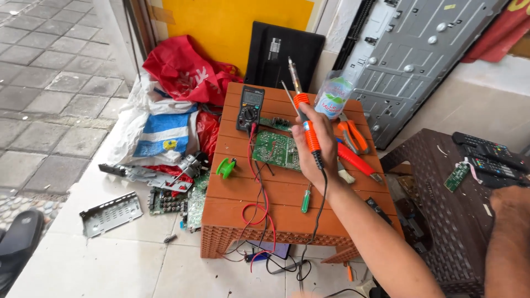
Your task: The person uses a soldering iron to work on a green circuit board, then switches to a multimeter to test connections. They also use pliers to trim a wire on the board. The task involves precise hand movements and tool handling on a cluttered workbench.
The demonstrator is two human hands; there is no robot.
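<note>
Left hand (314, 146), seen from the head cam, is closed in a fist round the orange grip of a soldering iron (302, 113); iron points up & away, metal tip raised above the far edge of the table, its black cord hanging down from the fist past the front edge. Hand sits just over the green circuit board (275, 149), which lies flat near the middle of the small orange-brown table (243, 207). Behind the board: black multimeter (249, 107) w/ red & black leads trailing off the front. Right of the hand: orange-handled pliers (353, 135), a red-handled tool, & a clear plastic bottle (333, 96) at the back corner. Small green screwdriver (306, 200) lies near the front, green spool (225, 167) toward the left edge. Right hand (510, 201) is at the frame's right edge over a dark brown wicker-style table (441, 221), near some remote controls (486, 154); can't tell how far open it is or if it holds anything
</note>
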